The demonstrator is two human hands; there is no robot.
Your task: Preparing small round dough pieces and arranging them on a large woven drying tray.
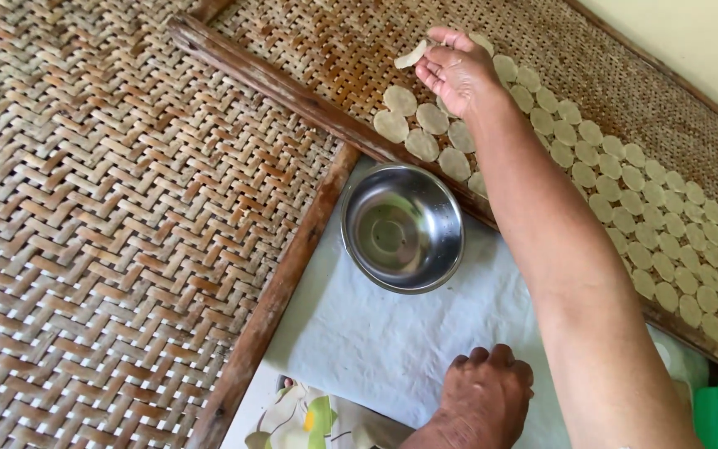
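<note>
Pale round dough disc (411,56): thin, translucent, pinched at one edge and tilted, held just above the woven bamboo tray (309,50), beyond the nearest flat-lying discs (422,133) arranged in touching rows.

Two bare forearms enter the frame from about five and six o'clock, neither covered by a sleeve, cuff or glove. The right hand (457,73), toward one o'clock, shows no ring, bracelet or watch, and its long forearm runs uncovered down to the bottom edge. The left hand (487,389), at six o'clock, is likewise unadorned, with short, plain nails and creased knuckles. No clothing of the person's own reaches into view.
</note>
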